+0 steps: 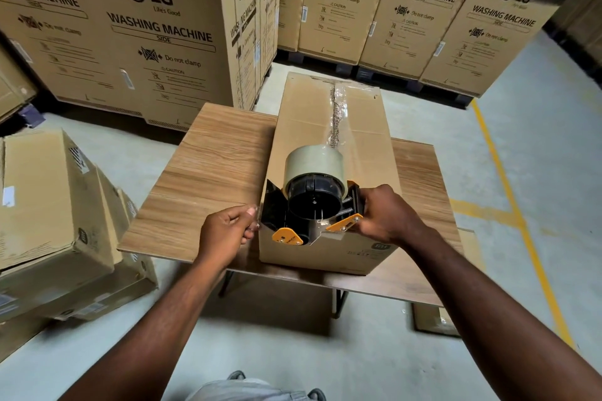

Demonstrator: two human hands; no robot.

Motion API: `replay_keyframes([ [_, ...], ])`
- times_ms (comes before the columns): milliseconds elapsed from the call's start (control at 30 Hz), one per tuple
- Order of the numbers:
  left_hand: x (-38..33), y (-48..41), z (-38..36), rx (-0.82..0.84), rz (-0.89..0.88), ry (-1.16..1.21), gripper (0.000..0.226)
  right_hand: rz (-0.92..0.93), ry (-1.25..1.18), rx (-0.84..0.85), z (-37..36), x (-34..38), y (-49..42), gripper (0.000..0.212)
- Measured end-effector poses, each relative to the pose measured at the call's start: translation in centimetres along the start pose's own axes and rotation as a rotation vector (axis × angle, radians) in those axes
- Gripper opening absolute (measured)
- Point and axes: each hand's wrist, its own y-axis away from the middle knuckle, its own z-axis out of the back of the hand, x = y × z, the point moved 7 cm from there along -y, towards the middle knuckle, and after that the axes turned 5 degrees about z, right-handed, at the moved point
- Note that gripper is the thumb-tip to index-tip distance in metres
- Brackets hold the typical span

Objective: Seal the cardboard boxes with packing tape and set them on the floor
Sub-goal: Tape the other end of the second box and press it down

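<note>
Floor boxes (49, 205): brown cartons lay piled at 9 o'clock.
Washing machine cartons (146, 26): tall printed cartons stood in rows from 10 to 2 o'clock, at the back.
Left hand (224, 231): was at 7 o'clock. Fingers were curled, with the thumb pressed to the forefinger. Whether tape was between them, I cannot tell.
Table (208, 166): wooden top, in the centre.
Tape dispenser (312, 208): black and orange, carrying a tape roll (314, 163). It rested on the near end of the box top, its black plate just beside the left hand.
Cardboard box (368, 127): stood on the right half of the table, flaps closed. A clear tape strip (338, 114) ran along the top seam from the 12 o'clock end to the roll.
Right hand (387, 215): was at 4 o'clock, fingers wrapped around the dispenser's right side, gripping it.
Yellow line (508, 179): ran at 3 o'clock, right of the table.
</note>
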Motion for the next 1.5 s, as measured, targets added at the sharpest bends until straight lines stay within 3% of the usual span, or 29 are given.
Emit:
replay_keyframes([
  [167, 1.8, 0.5, -1.8, 0.02, 0.136, 0.052, 0.015, 0.035, 0.033, 0.0, 0.1, 0.3, -0.4, 0.021],
  [300, 5.2, 1.7, -4.0, 0.114, 0.455, 0.337, 0.026, 0.057, 0.047, -0.015, 0.1, 0.3, -0.4, 0.019],
  [400, 5.7, 1.0, -3.0, 0.073, 0.529, 0.279, 0.019, 0.048, 0.034, -0.015, 0.0, 0.2, -0.2, 0.018],
  [567, 2.2, -0.7, -2.0, 0.065, 0.307, 0.287, 0.015, 0.022, 0.018, -0.011, -0.1, 0.0, -0.2, 0.021],
  [767, 1.9, -0.3, -2.5, 0.007, 0.349, 0.324, 0.027, 0.047, 0.023, 0.0, -0.2, -0.1, -0.2, 0.027],
  [967, -3.1, 0.2, -2.8, -0.051, -0.049, 0.102, 0.029, 0.032, 0.004, 0.116, -0.6, -0.3, -0.5, 0.024],
  [1100, -3.4, 0.2, -2.9, -0.047, -0.134, 0.015, 0.039, 0.049, 0.062, 0.198, -0.6, 0.4, -0.4, 0.014],
  [1333, -4.2, 1.2, -2.6, -0.092, -0.313, -0.245, 0.027, 0.08, 0.07, 0.082, -0.4, -1.2, 2.9, 0.031],
  [1500, -4.7, 1.5, -2.6, -0.111, -0.323, -0.308, 0.016, 0.091, 0.066, 0.004, 1.3, -6.6, 6.0, 0.021],
])
